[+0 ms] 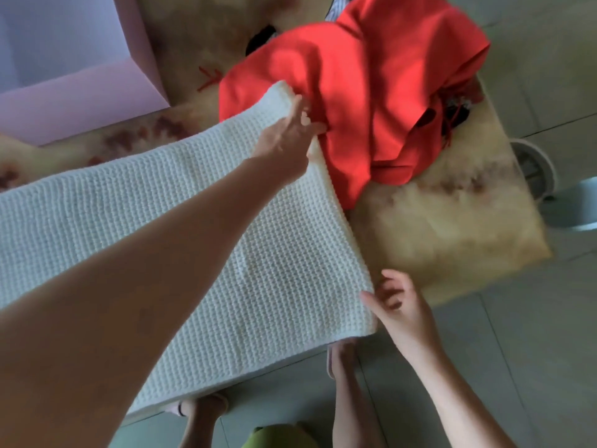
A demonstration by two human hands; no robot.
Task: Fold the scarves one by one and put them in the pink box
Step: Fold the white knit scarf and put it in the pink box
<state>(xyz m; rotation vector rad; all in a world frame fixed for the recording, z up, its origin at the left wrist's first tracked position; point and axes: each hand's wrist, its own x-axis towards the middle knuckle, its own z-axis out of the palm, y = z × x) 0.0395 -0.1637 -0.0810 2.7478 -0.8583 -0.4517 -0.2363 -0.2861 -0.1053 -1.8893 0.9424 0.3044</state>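
A white waffle-knit scarf lies flat across the beige table, running from the left edge to the near right side. My left hand reaches over it to its far right corner, fingers straight and resting on the edge beside a crumpled red scarf. At the near right corner of the white scarf is my right hand: the thumb touches the knit and the fingers are spread and loosely bent, holding nothing. The pink box stands open at the far left.
The marbled beige tabletop shows bare to the right of the scarves. Dark items and red tassels peek from under the red scarf. A white round object stands on the grey tiled floor on the right. My slippered feet are below the table edge.
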